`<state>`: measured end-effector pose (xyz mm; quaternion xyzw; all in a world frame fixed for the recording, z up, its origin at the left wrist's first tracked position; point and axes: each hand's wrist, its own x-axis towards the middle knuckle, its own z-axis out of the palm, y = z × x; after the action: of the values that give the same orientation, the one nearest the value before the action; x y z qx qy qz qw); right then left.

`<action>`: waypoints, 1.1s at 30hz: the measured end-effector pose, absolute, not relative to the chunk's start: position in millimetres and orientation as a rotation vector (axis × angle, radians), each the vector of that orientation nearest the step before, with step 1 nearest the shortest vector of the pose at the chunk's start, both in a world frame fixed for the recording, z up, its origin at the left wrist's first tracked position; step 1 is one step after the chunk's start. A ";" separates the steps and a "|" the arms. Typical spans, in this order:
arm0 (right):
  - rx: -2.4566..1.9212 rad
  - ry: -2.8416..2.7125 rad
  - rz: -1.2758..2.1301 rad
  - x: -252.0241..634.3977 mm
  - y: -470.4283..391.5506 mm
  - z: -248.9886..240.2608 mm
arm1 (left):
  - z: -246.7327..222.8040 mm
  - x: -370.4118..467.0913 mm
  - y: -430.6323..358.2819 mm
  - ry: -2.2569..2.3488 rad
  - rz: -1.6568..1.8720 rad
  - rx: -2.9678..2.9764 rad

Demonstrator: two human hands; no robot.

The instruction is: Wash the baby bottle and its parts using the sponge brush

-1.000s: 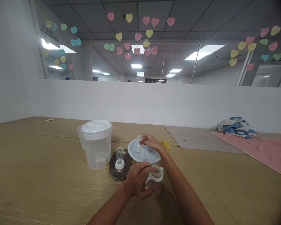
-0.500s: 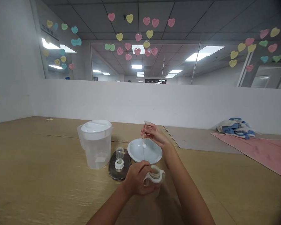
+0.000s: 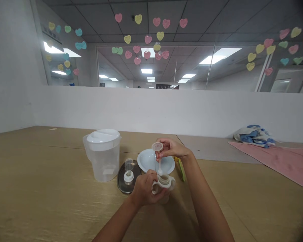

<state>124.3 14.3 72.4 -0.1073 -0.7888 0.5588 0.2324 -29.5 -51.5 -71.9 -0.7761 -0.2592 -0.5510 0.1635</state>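
Note:
My left hand (image 3: 145, 189) is wrapped around a baby bottle (image 3: 164, 181) with a white two-handled collar; its mouth is uncovered and faces up. Above it, my right hand (image 3: 170, 149) pinches a thin translucent stem (image 3: 159, 163) that has a round clear disc at its top and a white knob at its lower end. The knob is close to the bottle's rim; I cannot tell if they touch. Just behind the bottle sits a pale blue-white bowl (image 3: 144, 160). On a dark metal tray (image 3: 122, 188) to the left stand a white ring (image 3: 128, 176) and a clear dome cap (image 3: 129, 164).
A translucent lidded pitcher (image 3: 104, 159) stands left of the tray. Beside the bowl, partly behind my right wrist, lies a slim yellow-green item (image 3: 181, 170). Farther right are a pink cloth (image 3: 277, 163) and a crumpled blue-and-white cloth (image 3: 255, 137). A white wall bounds the table's back.
My right hand has brought the stem down and toward me, from over the bowl to the bottle's mouth, and its disc now shows. The bottle has shifted slightly. The yellow-green item is newly visible.

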 end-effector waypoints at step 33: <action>-0.747 -2.622 1.315 128.9 26.7 71.1 | -60.4 -76.6 -29.0 -1.619 -1.342 -1.997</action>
<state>128.9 26.7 71.1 -0.2463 -0.8649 0.4336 0.0572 -76.6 -29.0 -60.4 -0.6836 -0.5541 -0.4595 0.1208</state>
